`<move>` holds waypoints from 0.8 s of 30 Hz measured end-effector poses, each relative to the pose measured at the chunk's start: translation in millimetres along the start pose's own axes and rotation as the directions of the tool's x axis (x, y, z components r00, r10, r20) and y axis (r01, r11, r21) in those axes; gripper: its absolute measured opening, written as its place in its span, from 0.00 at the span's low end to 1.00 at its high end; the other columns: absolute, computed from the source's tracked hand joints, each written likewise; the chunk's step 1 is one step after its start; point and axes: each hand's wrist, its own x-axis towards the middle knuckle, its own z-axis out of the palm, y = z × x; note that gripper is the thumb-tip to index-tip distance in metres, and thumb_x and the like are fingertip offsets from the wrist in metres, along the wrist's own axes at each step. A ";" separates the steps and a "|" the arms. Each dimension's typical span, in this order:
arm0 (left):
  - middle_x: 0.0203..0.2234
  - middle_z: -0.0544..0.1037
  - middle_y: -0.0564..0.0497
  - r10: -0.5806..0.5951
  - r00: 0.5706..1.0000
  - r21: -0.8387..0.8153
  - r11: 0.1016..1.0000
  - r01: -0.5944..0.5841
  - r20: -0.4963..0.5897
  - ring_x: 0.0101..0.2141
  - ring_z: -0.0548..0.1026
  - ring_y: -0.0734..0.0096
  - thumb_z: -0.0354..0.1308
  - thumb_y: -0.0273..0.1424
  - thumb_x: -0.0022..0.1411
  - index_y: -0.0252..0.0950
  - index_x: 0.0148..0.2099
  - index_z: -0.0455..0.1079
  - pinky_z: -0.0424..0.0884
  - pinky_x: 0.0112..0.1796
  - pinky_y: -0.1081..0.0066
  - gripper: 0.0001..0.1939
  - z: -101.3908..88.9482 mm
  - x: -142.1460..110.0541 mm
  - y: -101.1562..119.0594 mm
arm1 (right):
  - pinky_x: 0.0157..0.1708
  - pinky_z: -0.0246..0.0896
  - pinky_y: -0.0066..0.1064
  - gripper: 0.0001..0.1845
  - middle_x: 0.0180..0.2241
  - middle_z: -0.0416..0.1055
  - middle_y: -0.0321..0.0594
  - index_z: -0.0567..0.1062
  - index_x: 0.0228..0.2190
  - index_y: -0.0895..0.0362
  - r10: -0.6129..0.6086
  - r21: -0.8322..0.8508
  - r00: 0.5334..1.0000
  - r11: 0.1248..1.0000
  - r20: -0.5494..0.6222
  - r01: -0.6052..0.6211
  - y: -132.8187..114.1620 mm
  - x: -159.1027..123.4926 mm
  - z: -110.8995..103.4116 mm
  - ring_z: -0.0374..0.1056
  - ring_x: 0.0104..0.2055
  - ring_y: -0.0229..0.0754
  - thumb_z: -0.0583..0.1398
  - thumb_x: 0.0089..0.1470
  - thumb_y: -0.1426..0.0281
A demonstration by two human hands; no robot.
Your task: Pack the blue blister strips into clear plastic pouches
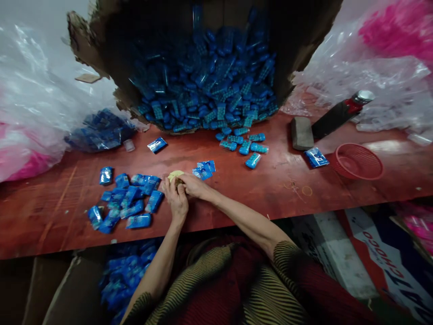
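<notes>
Before the torn carton (313,27), in the head view, we record two bare hands above a red tabletop (237,198). Left hand (176,198): fingers bent and gathered about a small yellow piece (176,174). Right hand (193,185): fingers closed in on the same piece from the other side; we cannot tell which fingertips pinch it. The yellow piece itself: in front of the carton, partly covered by the fingers, its kind unclear to us.

Further items, placed by the carton. Within it: a heap of blue pieces (221,110) in clear casings. Just before its mouth: a few loose ones (253,160). In front: flat blue sachets (204,170). In front and to its left: a group of blue packets (131,208). Near its lower left edge: a single packet (157,145). To its right: a grey block (302,133), a dark bottle (334,118) leaning in our view, a blue packet (316,157) and, farther out, a red basket (358,174).
</notes>
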 end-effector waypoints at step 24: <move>0.58 0.62 0.34 0.340 0.824 0.305 0.810 -0.502 0.452 0.58 0.58 0.43 0.45 0.37 0.63 0.34 0.58 0.64 0.58 0.51 0.42 0.24 57.5 25.3 34.4 | 0.46 0.58 0.36 0.14 0.41 0.73 0.44 0.74 0.41 0.56 0.241 -0.208 0.969 0.947 -0.047 -0.245 51.5 -71.8 -66.0 0.67 0.45 0.43 0.50 0.61 0.69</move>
